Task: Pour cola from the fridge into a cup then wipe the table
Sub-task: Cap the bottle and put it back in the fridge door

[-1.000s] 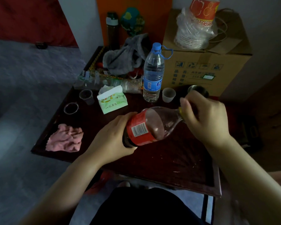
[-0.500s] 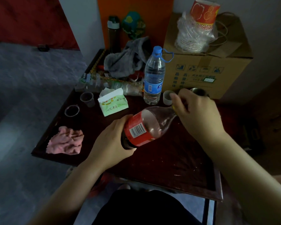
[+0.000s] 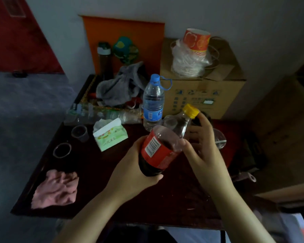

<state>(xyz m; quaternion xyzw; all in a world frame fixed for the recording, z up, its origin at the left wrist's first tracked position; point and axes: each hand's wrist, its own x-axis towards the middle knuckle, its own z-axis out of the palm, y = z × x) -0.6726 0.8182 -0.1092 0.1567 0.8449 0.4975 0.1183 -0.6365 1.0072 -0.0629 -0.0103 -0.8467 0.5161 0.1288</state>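
A cola bottle with a red label and a yellow cap tilts up and to the right above the dark table. Dark cola fills its lower part. My left hand grips the bottle's base from below. My right hand is beside the neck with fingers apart; the thumb rests by the bottle's shoulder and the index fingertip is next to the cap. A clear cup shows partly behind my right hand. A crumpled pink cloth lies at the table's near left corner.
A water bottle stands just behind the cola. A green tissue pack and two small cups sit to the left. A grey cloth and a cardboard box bearing stacked paper bowls crowd the back.
The bottle swung from lying nearly sideways to tilting upward. My right hand came off the cap, which now shows, and its fingers spread. The view shifted upward.
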